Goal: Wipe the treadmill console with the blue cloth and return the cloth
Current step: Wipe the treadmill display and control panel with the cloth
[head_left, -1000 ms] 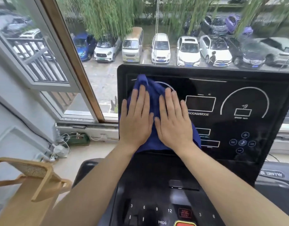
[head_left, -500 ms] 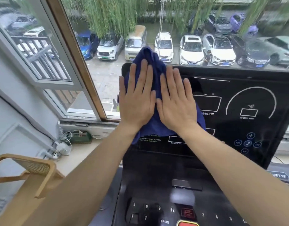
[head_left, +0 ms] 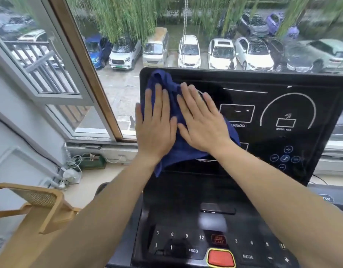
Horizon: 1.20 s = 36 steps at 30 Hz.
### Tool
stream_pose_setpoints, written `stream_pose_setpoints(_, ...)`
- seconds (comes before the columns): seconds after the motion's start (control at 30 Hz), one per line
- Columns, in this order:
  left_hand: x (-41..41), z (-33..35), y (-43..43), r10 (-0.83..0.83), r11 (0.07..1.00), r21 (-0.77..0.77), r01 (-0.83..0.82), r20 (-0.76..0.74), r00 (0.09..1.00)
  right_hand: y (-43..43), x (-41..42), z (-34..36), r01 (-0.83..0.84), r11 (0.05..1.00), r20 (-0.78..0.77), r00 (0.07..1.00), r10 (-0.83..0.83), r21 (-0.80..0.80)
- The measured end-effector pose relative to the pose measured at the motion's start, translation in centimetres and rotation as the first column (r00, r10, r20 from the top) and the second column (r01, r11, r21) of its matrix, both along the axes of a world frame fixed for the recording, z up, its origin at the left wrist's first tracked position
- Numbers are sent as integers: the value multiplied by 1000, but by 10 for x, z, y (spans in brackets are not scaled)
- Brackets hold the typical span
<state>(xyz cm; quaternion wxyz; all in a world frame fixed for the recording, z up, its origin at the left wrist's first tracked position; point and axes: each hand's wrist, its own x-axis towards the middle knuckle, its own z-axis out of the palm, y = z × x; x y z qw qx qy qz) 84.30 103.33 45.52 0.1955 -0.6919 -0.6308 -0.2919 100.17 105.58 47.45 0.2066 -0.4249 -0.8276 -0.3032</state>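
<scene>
Both hands lie flat and open, fingers spread, pressing the blue cloth (head_left: 173, 151) against the treadmill console (head_left: 263, 120). The left hand (head_left: 156, 126) sits at the console's left edge, its thumb just past the black panel's border; the right hand (head_left: 202, 123) is just beside it, angled toward the upper left, thumbs nearly touching. Neither hand grips the cloth; the palms simply hold it to the glossy screen.

The cloth covers the left part of the display, a bunched fold reaching the console's upper left corner and a loose corner hanging down toward the lower edge of the screen. Half a second ago the cloth rode higher, its top poking above the console's upper rim against the parked cars; now its top lies below that rim, and the hands have dropped with it. A second ago they were lower on the panel than now.

To the right of the hands, white outlines show on the screen: a rectangle over the letters "M/MODE", an arc gauge and a cluster of round icons at the right. Below, in the lower centre of the frame, the control deck (head_left: 186, 238) carries numbered keys, "PROG", "MODE" and a red button (head_left: 221, 257). A wooden chair (head_left: 31, 206) fills the lower left, and the window (head_left: 56, 60) at the upper left shows a car park beyond.
</scene>
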Motion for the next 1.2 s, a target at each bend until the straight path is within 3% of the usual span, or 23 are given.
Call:
stream_pose_setpoints(0.1, 17, 34, 21, -22, 999, 25, 22, -4, 1000, 10, 14, 19, 123, 992, -141, 982, -123, -11)
stream_pose_setpoints(0.2, 32, 2, 4, -82, 997, 0, 82, -88, 993, -22, 25, -26, 202, 976, -221, 951, -215, -81)
stream_pose_setpoints(0.33, 29, -68, -47, -169, 983, -104, 149, -216, 962, -71, 33, -94, 162, 975, -54, 984, -172, -152)
stream_pose_setpoints(0.47, 28, -76, -48, -91, 991, -109, 73, -167, 982, -61, 30, -87, 96, 990, 48, 995, -91, -107)
stream_pose_setpoints(0.6, 42, -2, 2, -4, 1000, 0, 4, -88, 996, -8, 36, -9, 124, 992, -33, 992, -124, -14)
stream_pose_setpoints(0.73, 84, 49, 30, -56, 998, 36, 61, -112, 992, 11, 77, 26, 240, 970, -175, 954, -243, -39)
stream_pose_setpoints(0.83, 110, 22, 18, -170, 984, 5, 176, -225, 959, -14, 104, -17, 282, 957, -223, 931, -290, -70)
stream_pose_setpoints(1.0, 97, -63, -35, -307, 952, -115, 284, -361, 881, -68, 109, -100, 215, 969, -62, 973, -223, -124)
stream_pose_setpoints(1.13, 75, -56, -29, -232, 972, -60, 227, -374, 898, -55, 91, -86, 121, 990, -8, 992, -122, -74)
stream_pose_setpoints(1.2, 81, -28, -10, -189, 981, -14, 193, -299, 936, -33, 92, -54, 103, 994, -19, 994, -104, -37)
